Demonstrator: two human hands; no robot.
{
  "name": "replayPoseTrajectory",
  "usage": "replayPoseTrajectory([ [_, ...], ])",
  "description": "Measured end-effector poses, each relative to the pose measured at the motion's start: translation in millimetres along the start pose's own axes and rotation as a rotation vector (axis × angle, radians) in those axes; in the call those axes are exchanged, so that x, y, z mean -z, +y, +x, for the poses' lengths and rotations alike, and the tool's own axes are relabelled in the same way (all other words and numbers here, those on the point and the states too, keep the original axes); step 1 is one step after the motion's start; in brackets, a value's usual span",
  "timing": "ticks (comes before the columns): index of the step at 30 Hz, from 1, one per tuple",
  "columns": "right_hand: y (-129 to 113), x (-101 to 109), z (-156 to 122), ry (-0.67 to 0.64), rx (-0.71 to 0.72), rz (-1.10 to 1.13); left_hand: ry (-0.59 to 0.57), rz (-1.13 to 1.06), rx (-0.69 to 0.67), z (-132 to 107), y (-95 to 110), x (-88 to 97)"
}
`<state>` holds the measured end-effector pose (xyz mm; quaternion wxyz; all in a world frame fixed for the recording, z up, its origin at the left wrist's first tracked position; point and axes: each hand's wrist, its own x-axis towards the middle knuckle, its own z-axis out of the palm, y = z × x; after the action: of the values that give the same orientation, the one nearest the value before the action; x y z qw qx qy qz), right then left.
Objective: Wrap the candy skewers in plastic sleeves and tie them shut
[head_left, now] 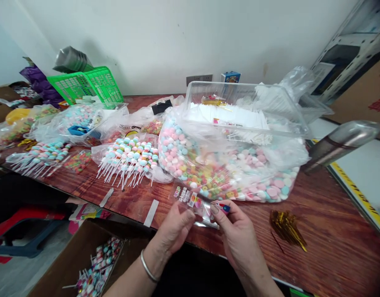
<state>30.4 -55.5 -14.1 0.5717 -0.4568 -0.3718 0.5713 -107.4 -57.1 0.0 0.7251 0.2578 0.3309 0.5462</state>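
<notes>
Clear wrapper [194,201] partly behind right hand [238,229]

The only word that can be read is "Happy", in dark letters on a clear plastic bag with a yellow and black print [130,127], at the middle left of the table [329,231]. The small clear flat plastic packet [190,198] at the near edge bears rows of white characters beside a multicoloured logo, too small and blurred to make out. Large red characters stand on the brown cardboard box [353,99] at the far right, cut off by the edge of view and illegible. The yellow strip with black markings [352,192] on the right and the small blue box [231,77] by the far wall also carry print that cannot be read.
</notes>
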Motion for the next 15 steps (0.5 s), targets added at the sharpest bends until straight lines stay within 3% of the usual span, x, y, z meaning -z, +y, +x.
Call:
replayPoseTrajectory([
  [2, -7, 3, -2, -0.033, 0.019, -0.097, 0.034, 0.017, 0.002, 0, -7, -9.1],
  [6, -17, 11, -6, -0.045, 0.146, -0.479, 0.22, 0.126, -0.133, 8, -14, -13.4],
  [9, -20, 13, -6, -0.029, 0.308, -0.677, 0.217, 0.156, -0.155, 15, -19, -10.5],
  [12, -18, 15, -4, -0.032, 0.403, -0.782, 0.236, 0.064, -0.174, 18, -25, -10.8],
  [15, -16, 19, -5, -0.001, 0.408, -0.749, 0.255, -0.099, -0.118, 21, -30, -13.3],
])
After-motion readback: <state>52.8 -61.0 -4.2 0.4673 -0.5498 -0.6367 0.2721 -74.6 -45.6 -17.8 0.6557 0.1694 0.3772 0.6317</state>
